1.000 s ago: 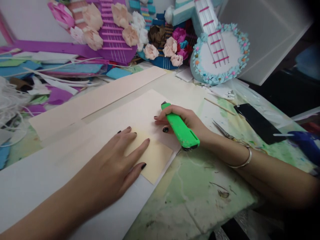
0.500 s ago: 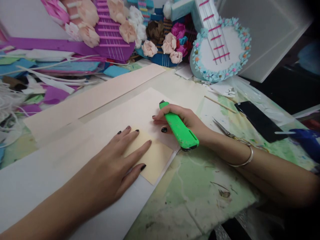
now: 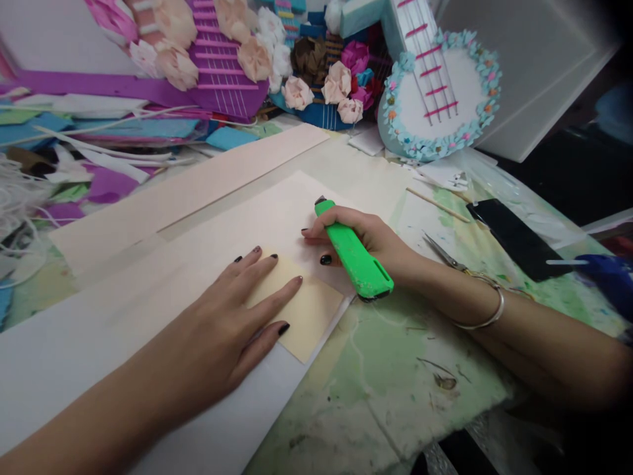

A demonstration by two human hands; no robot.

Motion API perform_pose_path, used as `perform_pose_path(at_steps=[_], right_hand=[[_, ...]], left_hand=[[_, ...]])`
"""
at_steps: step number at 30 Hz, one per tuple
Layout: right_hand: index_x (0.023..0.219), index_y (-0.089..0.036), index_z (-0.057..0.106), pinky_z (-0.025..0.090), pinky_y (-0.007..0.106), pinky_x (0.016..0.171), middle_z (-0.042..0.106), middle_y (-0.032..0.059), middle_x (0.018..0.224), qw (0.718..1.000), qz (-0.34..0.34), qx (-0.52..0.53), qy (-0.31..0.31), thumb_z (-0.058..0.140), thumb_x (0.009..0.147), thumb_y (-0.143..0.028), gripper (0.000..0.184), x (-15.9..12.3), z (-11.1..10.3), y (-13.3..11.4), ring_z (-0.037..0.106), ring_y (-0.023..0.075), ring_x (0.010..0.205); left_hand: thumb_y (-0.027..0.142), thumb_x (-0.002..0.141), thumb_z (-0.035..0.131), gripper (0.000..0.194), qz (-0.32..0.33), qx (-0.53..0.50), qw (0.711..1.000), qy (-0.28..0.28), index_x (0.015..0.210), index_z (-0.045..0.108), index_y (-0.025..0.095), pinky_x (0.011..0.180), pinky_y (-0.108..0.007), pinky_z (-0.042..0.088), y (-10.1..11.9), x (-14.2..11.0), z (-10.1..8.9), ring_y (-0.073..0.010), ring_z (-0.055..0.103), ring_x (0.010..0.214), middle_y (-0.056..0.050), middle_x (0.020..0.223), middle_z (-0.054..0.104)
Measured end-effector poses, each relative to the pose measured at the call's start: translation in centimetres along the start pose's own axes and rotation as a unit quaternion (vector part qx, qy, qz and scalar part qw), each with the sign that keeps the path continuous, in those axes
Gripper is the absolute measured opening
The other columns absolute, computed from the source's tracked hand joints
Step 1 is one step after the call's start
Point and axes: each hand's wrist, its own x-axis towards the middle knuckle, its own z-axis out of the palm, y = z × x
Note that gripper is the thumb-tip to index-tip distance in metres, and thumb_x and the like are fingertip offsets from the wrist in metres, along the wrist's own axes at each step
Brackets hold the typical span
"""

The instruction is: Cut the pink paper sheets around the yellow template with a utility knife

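Note:
My left hand [image 3: 237, 310] lies flat with spread fingers on a small cream piece of card [image 3: 309, 323]. Beneath that card is a large pale sheet [image 3: 212, 227], whitish toward the near side. In my right hand [image 3: 366, 237] is a green utility knife [image 3: 353, 254], gripped between thumb and fingers. Its dark tip points away from me, above the pale sheet; whether any blade is out I cannot tell. The knife's rear end hangs over the sheet's right edge. Part of the cream card is hidden under my left hand.
Behind lies a long pale pink strip [image 3: 198, 194]. Scissors [image 3: 448, 254], a thin wooden stick [image 3: 438, 204] and a black phone-like slab [image 3: 517, 237] rest on the right. A pale blue paper-flowered guitar model [image 3: 442, 99] stands at the back. Scraps and white cord [image 3: 24, 211] crowd the left.
The whole view has shifted very slightly. Both hands, the knife and the card keep practically the same places relative to one another.

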Motion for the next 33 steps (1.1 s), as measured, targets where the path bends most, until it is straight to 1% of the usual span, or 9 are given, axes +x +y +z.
perform_pose_path(at_steps=[3, 10, 14, 21, 25, 29, 33], right_hand=[[0.102, -0.020, 0.060, 0.048, 0.038, 0.096, 0.064, 0.0053, 0.110, 1.000, 0.001, -0.006, -0.001, 0.071, 0.083, -0.027, 0.023, -0.02, -0.02, -0.03, 0.062, 0.0207, 0.106], [0.104, -0.022, 0.061, 0.049, 0.036, 0.096, 0.063, 0.0044, 0.112, 1.000, 0.006, 0.010, -0.006, 0.069, 0.083, -0.022, 0.022, -0.09, -0.09, 0.15, 0.062, 0.0197, 0.107], [0.104, -0.022, 0.061, 0.048, 0.038, 0.097, 0.064, 0.0045, 0.112, 1.000, 0.005, 0.004, -0.006, 0.069, 0.083, -0.022, 0.023, -0.11, -0.08, 0.06, 0.062, 0.0198, 0.107], [0.105, -0.022, 0.062, 0.050, 0.035, 0.093, 0.063, 0.0046, 0.114, 1.000, 0.017, 0.018, -0.002, 0.070, 0.083, -0.023, 0.024, -0.26, -0.04, -0.02, 0.062, 0.0201, 0.108], [0.105, -0.024, 0.062, 0.051, 0.035, 0.094, 0.063, 0.0040, 0.115, 0.999, 0.026, 0.028, -0.004, 0.070, 0.082, -0.022, 0.024, -0.29, -0.03, 0.00, 0.062, 0.0201, 0.109], [0.104, -0.023, 0.062, 0.051, 0.036, 0.094, 0.064, 0.0041, 0.114, 1.000, 0.024, 0.014, -0.001, 0.069, 0.083, -0.023, 0.023, -0.21, -0.02, -0.06, 0.062, 0.0202, 0.108], [0.105, -0.022, 0.062, 0.049, 0.038, 0.097, 0.065, 0.0049, 0.113, 1.000, 0.015, -0.004, 0.001, 0.070, 0.083, -0.024, 0.023, -0.14, -0.03, -0.12, 0.062, 0.0206, 0.107]], left_hand=[[0.030, 0.099, 0.041, 0.048, 0.006, -0.003, 1.000, -0.003, 0.147, 0.042, 0.024, 0.109, -0.059, 0.037, -0.06, 0.10, 0.06, -0.0393, 0.028, 0.143, -0.015, 0.153, 0.032], [0.029, 0.099, 0.041, 0.048, 0.011, -0.005, 1.000, -0.003, 0.147, 0.043, 0.024, 0.108, -0.061, 0.038, -0.04, 0.03, -0.12, -0.0404, 0.028, 0.143, -0.016, 0.152, 0.034], [0.028, 0.099, 0.043, 0.049, 0.022, -0.013, 1.000, -0.011, 0.148, 0.041, 0.027, 0.107, -0.062, 0.037, -0.31, 0.11, -0.02, -0.0416, 0.028, 0.142, -0.014, 0.152, 0.036], [0.028, 0.098, 0.044, 0.048, 0.023, -0.024, 0.999, -0.003, 0.147, 0.042, 0.028, 0.107, -0.063, 0.036, -0.55, 0.38, 0.16, -0.0414, 0.030, 0.141, -0.012, 0.150, 0.040], [0.028, 0.099, 0.044, 0.049, 0.028, -0.021, 0.999, -0.005, 0.147, 0.041, 0.028, 0.107, -0.063, 0.036, -0.51, 0.31, 0.17, -0.0412, 0.029, 0.142, -0.012, 0.150, 0.040], [0.028, 0.099, 0.042, 0.048, 0.016, -0.026, 1.000, -0.006, 0.147, 0.040, 0.031, 0.107, -0.064, 0.035, -0.51, 0.16, 0.24, -0.0408, 0.028, 0.142, -0.011, 0.150, 0.040], [0.028, 0.098, 0.044, 0.051, 0.029, -0.019, 0.999, -0.015, 0.149, 0.038, 0.032, 0.107, -0.063, 0.036, -0.62, 0.16, 0.24, -0.0409, 0.027, 0.143, -0.011, 0.151, 0.039]])
